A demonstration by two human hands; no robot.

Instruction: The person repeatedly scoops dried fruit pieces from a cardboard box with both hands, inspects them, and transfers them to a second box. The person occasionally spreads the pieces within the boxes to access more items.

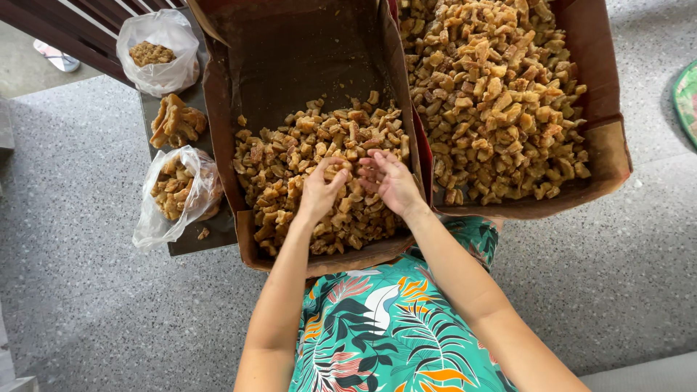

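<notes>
Hands meet over the near box: left hand clenched on brown fried pieces, right hand loosely cupped beside it, touching the heap.

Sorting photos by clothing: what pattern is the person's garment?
Teal garment with a tropical leaf print in orange, white and dark green; head view.

arms: bare, no sleeves | garment: teal, tropical leaf print, orange, white
</notes>
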